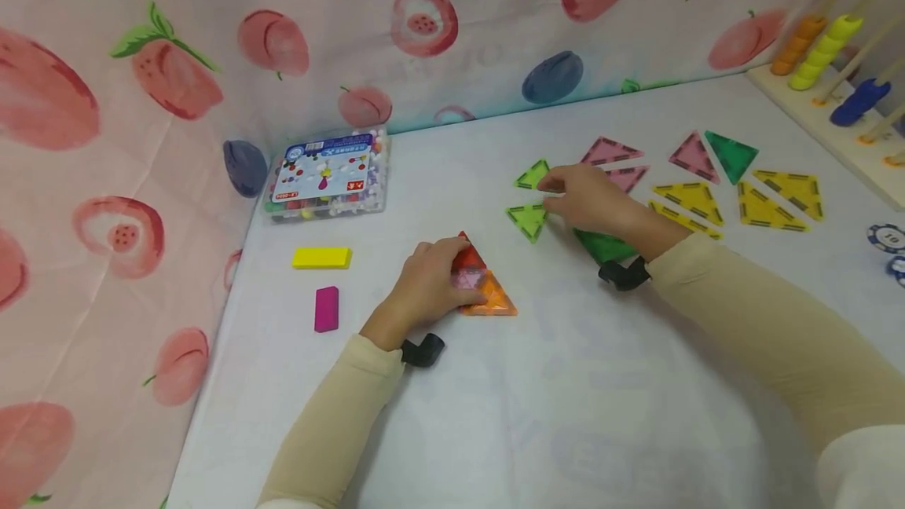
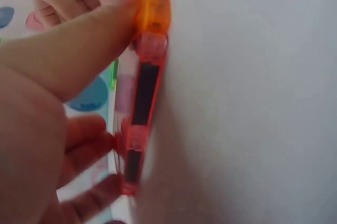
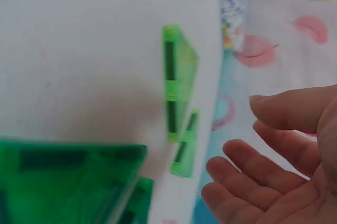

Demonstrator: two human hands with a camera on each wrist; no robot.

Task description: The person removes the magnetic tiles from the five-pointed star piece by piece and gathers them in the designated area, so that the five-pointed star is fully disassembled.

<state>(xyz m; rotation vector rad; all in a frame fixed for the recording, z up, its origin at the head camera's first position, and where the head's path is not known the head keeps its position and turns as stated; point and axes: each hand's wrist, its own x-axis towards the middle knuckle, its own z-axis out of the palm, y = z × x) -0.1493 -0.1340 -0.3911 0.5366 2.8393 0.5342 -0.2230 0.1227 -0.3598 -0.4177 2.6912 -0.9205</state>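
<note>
Red [image 1: 468, 258], pink [image 1: 467, 280] and orange [image 1: 495, 301] translucent magnetic tiles lie together as a larger triangle on the white table. From the left, my left hand [image 1: 427, 277] holds this triangle. In the left wrist view its thumb [image 2: 95, 37] is on the orange tile [image 2: 154, 3], and its fingers are at the red one [image 2: 145, 95]. My right hand [image 1: 587, 199] hovers beside two light green triangles [image 1: 529, 221], its fingers [image 3: 247, 166] loosely bent with nothing between them. Beneath that hand lies a dark green tile [image 1: 604, 246].
Pink [image 1: 611, 151], yellow [image 1: 771, 206] and green [image 1: 731, 155] triangles lie to the right. A bead rack [image 1: 834, 124] and poker chips [image 1: 885, 238] are at the far right. Left are a clear box of beads [image 1: 325, 175], a yellow block [image 1: 321, 258] and a magenta block [image 1: 327, 309].
</note>
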